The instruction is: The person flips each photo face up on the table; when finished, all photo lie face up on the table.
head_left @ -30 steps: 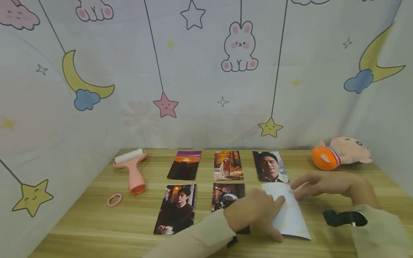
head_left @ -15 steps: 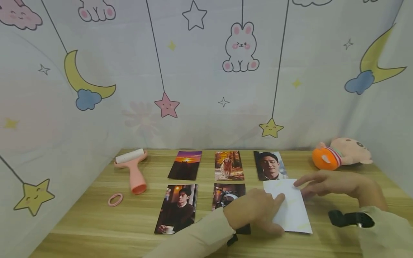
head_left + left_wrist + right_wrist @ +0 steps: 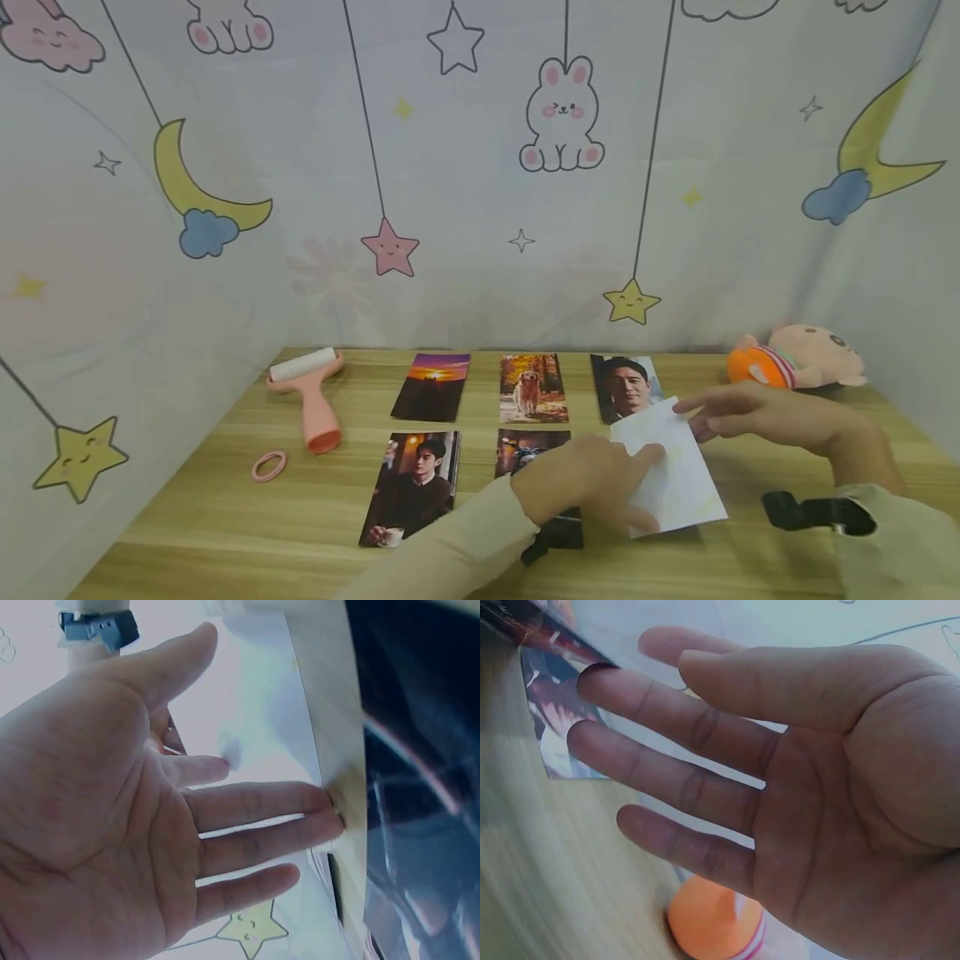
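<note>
A photo print (image 3: 678, 475), white back upward, lies tilted at the front right of the table, a shadow under its lower edge. My left hand (image 3: 577, 479) reaches over its left side, index finger on the white back and thumb near the lower left corner. In the left wrist view its fingers (image 3: 255, 806) look straight. At the upper right corner, my right hand (image 3: 780, 425) pinches the print, index finger on top and other fingertips below. The right wrist view shows the print's dark picture side (image 3: 551, 634) by the middle fingertip. A motorcycle photo (image 3: 558, 529) is partly hidden by my left arm.
Behind lie a sunset photo (image 3: 431, 387), a dog photo (image 3: 534, 388) and a portrait photo (image 3: 626, 387). A coffee-cup photo (image 3: 412, 492) lies nearer. At left are a pink roller (image 3: 318, 408) and ring (image 3: 268, 467); a plush toy (image 3: 806, 357) sits back right.
The photo print has turned slightly; its upper end has moved toward the portrait photo and its lower edge has risen. The right hand has shifted slightly upward with the print's corner.
</note>
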Motion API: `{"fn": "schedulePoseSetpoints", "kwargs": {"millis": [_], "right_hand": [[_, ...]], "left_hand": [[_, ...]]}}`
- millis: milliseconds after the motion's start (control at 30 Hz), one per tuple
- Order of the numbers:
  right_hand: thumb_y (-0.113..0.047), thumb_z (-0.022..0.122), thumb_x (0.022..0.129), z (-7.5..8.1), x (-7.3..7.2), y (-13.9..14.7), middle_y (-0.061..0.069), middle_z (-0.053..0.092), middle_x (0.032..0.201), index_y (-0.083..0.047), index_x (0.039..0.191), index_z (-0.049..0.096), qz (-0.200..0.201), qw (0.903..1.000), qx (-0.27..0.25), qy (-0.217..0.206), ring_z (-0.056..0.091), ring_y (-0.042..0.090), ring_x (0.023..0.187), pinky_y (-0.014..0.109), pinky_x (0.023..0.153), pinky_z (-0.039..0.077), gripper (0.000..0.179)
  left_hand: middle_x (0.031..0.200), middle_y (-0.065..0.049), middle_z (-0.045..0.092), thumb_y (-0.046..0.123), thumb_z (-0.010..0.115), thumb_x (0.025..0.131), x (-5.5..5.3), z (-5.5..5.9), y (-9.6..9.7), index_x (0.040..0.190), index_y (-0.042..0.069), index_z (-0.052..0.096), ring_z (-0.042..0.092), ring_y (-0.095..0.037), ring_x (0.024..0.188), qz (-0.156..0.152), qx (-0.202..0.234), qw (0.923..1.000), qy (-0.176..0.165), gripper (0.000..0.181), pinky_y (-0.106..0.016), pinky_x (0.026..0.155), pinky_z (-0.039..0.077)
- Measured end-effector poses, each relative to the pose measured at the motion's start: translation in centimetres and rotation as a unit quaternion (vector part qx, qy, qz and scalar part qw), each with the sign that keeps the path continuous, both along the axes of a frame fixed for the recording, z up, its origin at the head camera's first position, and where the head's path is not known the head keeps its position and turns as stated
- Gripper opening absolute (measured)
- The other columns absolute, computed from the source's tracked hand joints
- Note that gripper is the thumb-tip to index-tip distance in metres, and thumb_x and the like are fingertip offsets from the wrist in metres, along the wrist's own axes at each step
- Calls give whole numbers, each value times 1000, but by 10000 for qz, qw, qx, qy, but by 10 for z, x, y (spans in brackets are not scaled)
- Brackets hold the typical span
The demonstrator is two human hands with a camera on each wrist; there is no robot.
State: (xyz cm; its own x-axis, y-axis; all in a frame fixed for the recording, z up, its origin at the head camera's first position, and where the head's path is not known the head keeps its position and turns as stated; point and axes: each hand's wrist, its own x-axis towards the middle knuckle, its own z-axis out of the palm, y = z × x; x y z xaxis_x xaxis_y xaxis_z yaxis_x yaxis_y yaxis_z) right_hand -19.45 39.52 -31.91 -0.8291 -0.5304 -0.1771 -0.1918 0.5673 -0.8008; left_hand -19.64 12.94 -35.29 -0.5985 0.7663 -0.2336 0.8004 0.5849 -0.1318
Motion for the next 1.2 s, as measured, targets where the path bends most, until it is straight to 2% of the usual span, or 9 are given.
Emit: {"fn": "schedulePoseSetpoints", "kwargs": {"millis": [133, 300, 467, 567, 733, 867, 967, 1067, 1200], "right_hand": [[-18, 52, 105, 4, 1, -4, 14, 64, 128, -9, 145, 51, 7, 9998, -73, 168, 64, 25, 114, 23, 92, 46, 41], [-17, 52, 105, 10, 1, -11, 13, 66, 126, -9, 148, 47, 35, 9994, -228, 276, 64, 27, 115, 23, 93, 45, 44], [-19, 51, 105, 10, -2, -18, 13, 64, 128, -12, 148, 47, 30, 9993, -222, 286, 63, 23, 116, 25, 94, 46, 43], [-20, 51, 106, 9, -3, -21, 14, 63, 131, -12, 148, 48, 61, 9993, -188, 309, 61, 20, 117, 27, 94, 46, 43], [-16, 51, 105, 7, -4, -25, 18, 61, 131, -10, 149, 46, 246, 9982, -407, 353, 61, 20, 118, 26, 95, 48, 44], [-10, 49, 105, 7, -5, -28, 20, 61, 130, -7, 149, 45, 539, 9951, -707, 437, 63, 21, 116, 27, 95, 48, 44], [-8, 48, 106, 7, -6, -30, 19, 62, 130, -5, 150, 42, 726, 9926, -878, 412, 64, 26, 115, 27, 96, 48, 45], [-8, 46, 106, 9, -7, -30, 17, 62, 131, -5, 152, 38, 762, 9920, -974, 270, 64, 31, 115, 26, 97, 47, 47], [-8, 45, 107, 11, -6, -32, 16, 63, 132, -5, 153, 36, 772, 9917, -999, 229, 63, 32, 115, 25, 97, 46, 48]], "left_hand": [[90, 7, 65, 70, 57, 89, -5, 3, -2, 156, 37, 14, 56, -8, 66, 26, 29, 10000, 16, 86, -28, 56, 47], [82, 7, 62, 66, 57, 91, -9, 11, -4, 158, 31, 7, 58, -5, 67, -312, 270, 9991, 131, 90, -25, 56, 49], [86, 11, 65, 57, 59, 95, -13, 20, -9, 157, 35, 5, 62, -2, 75, -643, 590, 9958, -286, 85, -25, 64, 51], [93, 12, 67, 56, 58, 96, -14, 23, -11, 157, 38, 11, 64, -2, 86, -851, 596, 9941, -327, 80, -25, 67, 52], [109, 12, 68, 57, 57, 96, -13, 28, -12, 155, 38, 27, 63, -2, 102, -981, 626, 9932, 37, 70, -24, 74, 52], [113, 14, 67, 56, 60, 95, -14, 33, -15, 150, 37, 40, 63, 1, 94, -1057, 760, 9912, 258, 61, -21, 70, 51], [109, 16, 68, 53, 63, 95, -16, 38, -19, 144, 35, 48, 62, 2, 89, -1124, 953, 9888, 249, 54, -19, 69, 49], [109, 18, 68, 49, 65, 95, -18, 42, -25, 138, 34, 54, 62, 2, 91, -1164, 1138, 9865, 174, 47, -19, 71, 49], [110, 18, 70, 45, 68, 94, -21, 47, -31, 132, 32, 61, 63, 3, 97, -1208, 1337, 9836, 84, 41, -19, 75, 50]]}}
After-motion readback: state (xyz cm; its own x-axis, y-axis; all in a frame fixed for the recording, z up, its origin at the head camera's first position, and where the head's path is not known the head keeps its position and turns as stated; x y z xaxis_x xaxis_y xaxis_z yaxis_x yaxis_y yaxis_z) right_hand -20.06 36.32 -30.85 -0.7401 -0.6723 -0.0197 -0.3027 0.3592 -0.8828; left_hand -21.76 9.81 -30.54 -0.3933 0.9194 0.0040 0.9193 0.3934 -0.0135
